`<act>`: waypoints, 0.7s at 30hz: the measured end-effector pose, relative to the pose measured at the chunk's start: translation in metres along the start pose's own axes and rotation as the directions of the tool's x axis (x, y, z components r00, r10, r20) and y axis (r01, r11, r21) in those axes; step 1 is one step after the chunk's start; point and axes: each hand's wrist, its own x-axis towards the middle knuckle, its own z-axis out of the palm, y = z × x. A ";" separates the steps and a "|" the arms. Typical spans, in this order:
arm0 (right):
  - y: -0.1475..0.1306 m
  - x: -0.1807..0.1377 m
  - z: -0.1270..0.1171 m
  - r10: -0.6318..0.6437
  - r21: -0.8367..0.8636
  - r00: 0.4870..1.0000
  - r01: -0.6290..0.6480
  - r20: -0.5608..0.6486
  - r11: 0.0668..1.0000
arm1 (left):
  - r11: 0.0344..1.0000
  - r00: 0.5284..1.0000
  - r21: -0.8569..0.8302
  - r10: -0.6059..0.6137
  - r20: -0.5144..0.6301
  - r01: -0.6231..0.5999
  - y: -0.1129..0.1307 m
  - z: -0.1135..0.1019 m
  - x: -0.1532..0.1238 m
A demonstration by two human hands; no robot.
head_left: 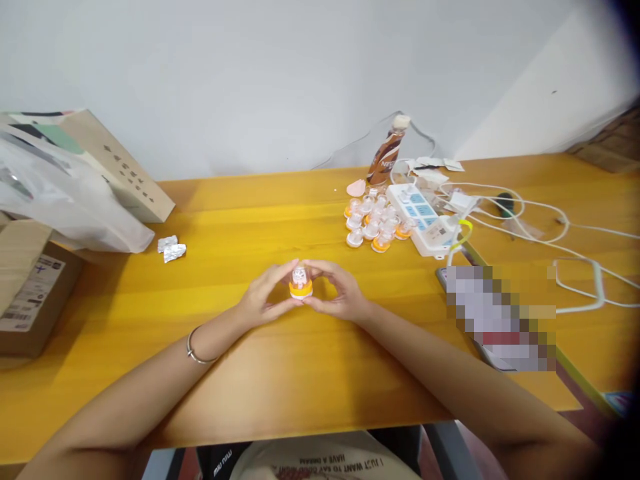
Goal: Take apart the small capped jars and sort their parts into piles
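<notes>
Between my two hands, over the middle of the wooden table (240, 220), is a small clear dome capsule (301, 283) with an orange and white base and a little pale figure inside. My left hand (267, 293) grips it from the left, fingertips at the top and thumb at the base. From the other side, my right hand (337, 290) holds it the same way. A cluster of similar dome capsules (371, 223), some with white bases and some with orange, stands beyond my right hand.
A white power strip (423, 220) with loose cables and a brown drink bottle (387, 153) border the cluster. A phone (490, 320), its screen blurred, lies at right. Crumpled foil (173, 248), a carton (30, 287) and a bag (75, 193) are on the left.
</notes>
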 end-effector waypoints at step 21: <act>-0.017 0.009 0.004 0.114 -0.061 0.990 -0.119 -0.089 0.991 | 0.704 0.794 -0.525 -0.602 -0.084 0.479 0.018 0.020 0.000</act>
